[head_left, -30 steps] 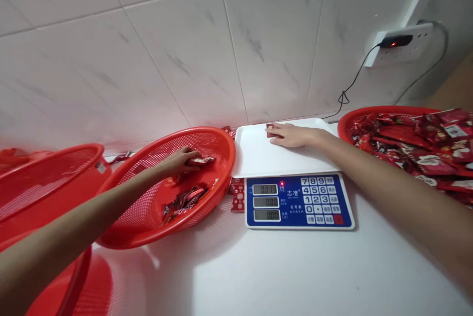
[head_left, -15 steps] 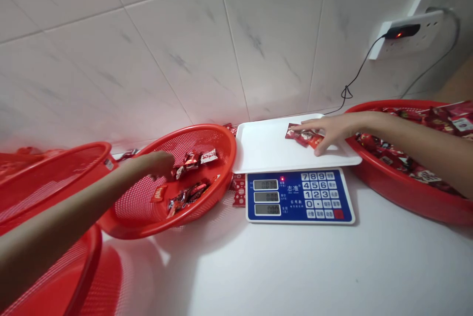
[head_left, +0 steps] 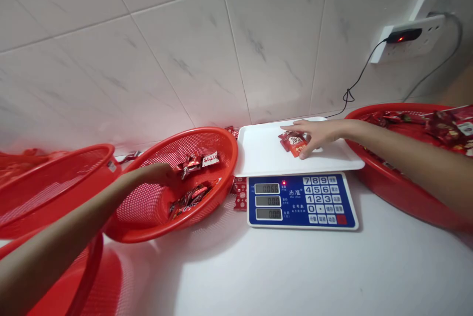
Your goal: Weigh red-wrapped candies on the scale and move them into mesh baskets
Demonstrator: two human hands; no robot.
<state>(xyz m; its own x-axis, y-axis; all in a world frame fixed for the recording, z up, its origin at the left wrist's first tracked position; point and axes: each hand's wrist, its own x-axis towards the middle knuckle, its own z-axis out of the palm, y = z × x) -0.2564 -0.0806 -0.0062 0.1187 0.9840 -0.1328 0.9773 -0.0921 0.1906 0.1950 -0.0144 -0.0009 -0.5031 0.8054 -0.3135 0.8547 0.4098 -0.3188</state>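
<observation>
A small cluster of glossy red foil sweet packets [head_left: 293,143], some with an orange panel and white print, lies on the white plastic tray [head_left: 260,153] of a digital scale. The cluster sits toward the tray's far right. The right hand [head_left: 320,136] arches palm-down over it, fingers partly spread and resting on the packets, with the thumb side reaching the tray. No tight pinch shows.

At left, the left hand [head_left: 155,175] reaches into a round red plastic mesh basket [head_left: 207,141], fingers curled down and hidden by the hand's own back, so whether it has hold of anything cannot be told. Just beyond it, a few red and white packets [head_left: 194,164] lie against the basket's far side, and more [head_left: 190,200] lie on the near side.

The blue-faced scale [head_left: 302,201] shows a lit red dot, and its top display is hard to read. Two loose red packets [head_left: 240,195] lie between the mesh basket and the scale. At right, a wide red basket [head_left: 399,178] holds a heap of similar packets.
</observation>
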